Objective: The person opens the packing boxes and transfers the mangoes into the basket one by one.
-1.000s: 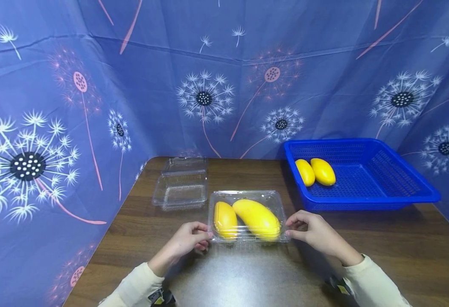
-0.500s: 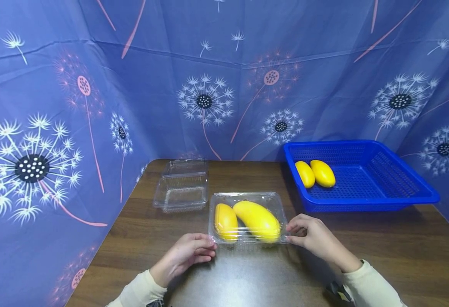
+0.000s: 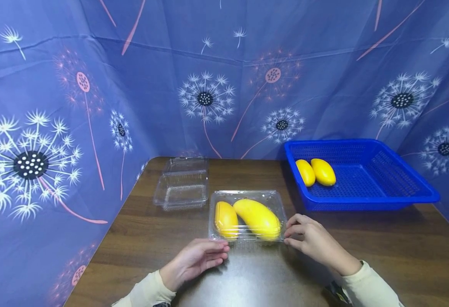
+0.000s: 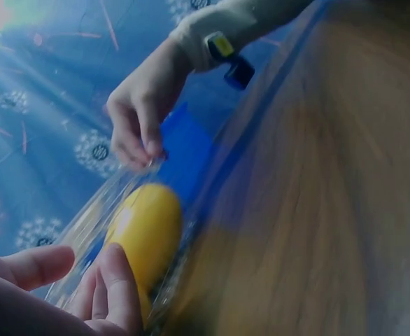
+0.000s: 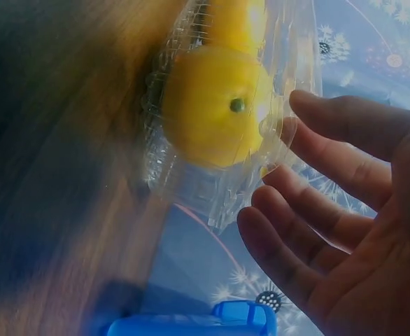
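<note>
A clear plastic clamshell container (image 3: 247,195) lies on the table with its lid down over two yellow mangoes (image 3: 257,218). At its front edge, left of the middle, is my left hand (image 3: 197,261), fingers fairly straight and thumb near the rim. In the left wrist view, the thumb and fingers of this left hand (image 4: 96,283) stand apart on either side of the clear edge. My right hand (image 3: 318,243) pinches the front right corner between thumb and index finger. The right wrist view shows the other fingers of this hand (image 5: 352,189) spread loosely below that corner.
A second clear container (image 3: 182,194), its lid raised, stands at the back left. At the back right, a blue plastic basket (image 3: 366,199) holds two more mangoes (image 3: 323,172) at its left end. A dandelion-print cloth (image 3: 243,98) hangs behind the wooden table (image 3: 132,251).
My left hand has let go of the front left corner and slid right along the front edge. The right hand stays at its corner, and the container has barely moved.
</note>
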`<state>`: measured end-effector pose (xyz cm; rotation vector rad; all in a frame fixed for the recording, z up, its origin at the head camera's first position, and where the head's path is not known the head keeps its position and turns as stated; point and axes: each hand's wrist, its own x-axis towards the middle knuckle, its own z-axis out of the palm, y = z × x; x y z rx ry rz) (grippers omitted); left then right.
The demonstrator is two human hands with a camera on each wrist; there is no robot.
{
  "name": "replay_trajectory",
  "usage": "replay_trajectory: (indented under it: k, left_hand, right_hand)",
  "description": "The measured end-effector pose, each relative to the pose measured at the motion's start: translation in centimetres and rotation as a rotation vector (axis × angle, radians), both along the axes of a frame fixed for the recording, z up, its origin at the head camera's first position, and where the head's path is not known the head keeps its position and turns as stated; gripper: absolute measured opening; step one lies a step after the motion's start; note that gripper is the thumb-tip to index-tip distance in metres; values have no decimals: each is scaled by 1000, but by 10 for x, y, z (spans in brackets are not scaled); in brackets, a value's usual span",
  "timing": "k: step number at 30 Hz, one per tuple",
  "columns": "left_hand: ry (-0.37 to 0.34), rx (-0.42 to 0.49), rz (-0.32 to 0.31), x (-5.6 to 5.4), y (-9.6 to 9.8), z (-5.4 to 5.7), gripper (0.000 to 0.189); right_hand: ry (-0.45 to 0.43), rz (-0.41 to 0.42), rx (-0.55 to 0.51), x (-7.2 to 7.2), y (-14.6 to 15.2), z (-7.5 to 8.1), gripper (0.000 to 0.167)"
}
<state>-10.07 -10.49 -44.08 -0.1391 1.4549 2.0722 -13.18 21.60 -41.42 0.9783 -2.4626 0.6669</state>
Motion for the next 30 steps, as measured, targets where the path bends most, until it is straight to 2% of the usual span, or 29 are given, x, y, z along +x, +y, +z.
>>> replay_trajectory:
  k: [7,13,18,24,30]
  left_hand:
    - [-37,57,38,1,24,-2,19]
    - [-52,88,112,5,47,-4,15]
    - [-51,82,179,3,69,-5,14]
    - [-50,62,172,1,90,-5,22]
    - [-51,58,178,1,106,-5,25]
  right_hand:
    - [65,-17,49,0,-2,-3,24]
    - [79,-9,77,1,-4,-3,25]
    - [110,5,74,1,-4,-2,24]
    - [130,23,77,2,-3,-2,24]
    - [194,48,90,3,-3,-3,25]
